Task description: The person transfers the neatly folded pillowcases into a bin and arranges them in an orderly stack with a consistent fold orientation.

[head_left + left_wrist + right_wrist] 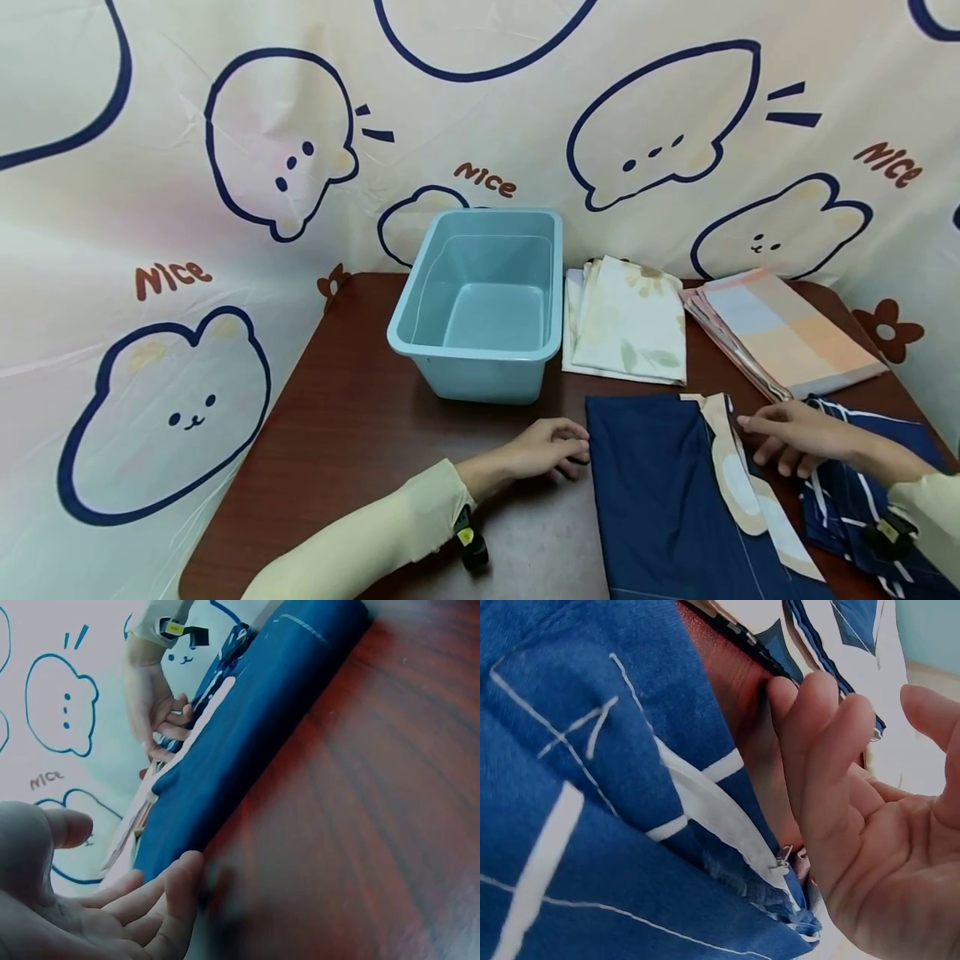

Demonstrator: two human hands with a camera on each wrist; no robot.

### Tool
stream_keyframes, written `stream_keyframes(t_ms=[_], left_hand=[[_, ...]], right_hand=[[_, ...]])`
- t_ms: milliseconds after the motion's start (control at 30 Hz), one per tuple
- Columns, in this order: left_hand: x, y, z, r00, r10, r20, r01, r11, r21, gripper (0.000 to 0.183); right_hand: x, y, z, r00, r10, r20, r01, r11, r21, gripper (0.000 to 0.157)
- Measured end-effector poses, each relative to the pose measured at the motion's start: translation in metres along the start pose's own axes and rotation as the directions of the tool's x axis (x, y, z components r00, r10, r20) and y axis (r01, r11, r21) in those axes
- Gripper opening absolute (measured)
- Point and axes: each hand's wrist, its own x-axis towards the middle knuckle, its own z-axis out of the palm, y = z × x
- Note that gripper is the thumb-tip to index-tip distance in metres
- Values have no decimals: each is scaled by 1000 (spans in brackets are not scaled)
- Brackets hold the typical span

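A folded dark blue cloth cover [652, 492] with cream and white shapes lies flat on the table, and a zipper runs along its edge in the right wrist view. At its upper left edge is my left hand [546, 450], fingers loosely bent; whether they touch the cloth I cannot tell. My right hand [806, 433] hovers by the opposite edge with its fingers relaxed and nothing held. Below that hand lies a blue cloth with white lines [570, 847], also zippered and loosely folded.
A light blue plastic tub [480, 367] stands at the back middle of the brown table [337, 433]. To its right lie folded white floral cloths [637, 325] and a folded pastel checked cloth [795, 333]. A printed curtain [187, 292] hangs behind and beside the table.
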Motion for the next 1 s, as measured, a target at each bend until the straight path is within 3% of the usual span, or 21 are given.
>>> stream_keyframes(t_ms=[233, 433, 533, 767, 1000], left_hand=[[1, -4, 8, 999, -46, -13, 44, 991, -126, 35], [5, -5, 9, 995, -94, 29, 98, 966, -241, 53], [7, -5, 10, 993, -103, 57, 115, 955, -273, 52], [10, -1, 16, 991, -120, 52, 130, 945, -301, 47], [11, -2, 19, 993, -107, 52, 117, 950, -289, 57]], right_hand=[[1, 6, 3, 1000, 21, -10, -20, 1000, 17, 50], [4, 6, 6, 1000, 9, 21, -10, 998, 56, 44], [6, 6, 6, 999, 4, 42, -6, 998, 67, 39], [8, 3, 8, 989, -69, 130, 52, 990, 133, 35], [10, -1, 14, 982, -127, 137, 111, 986, 125, 29]])
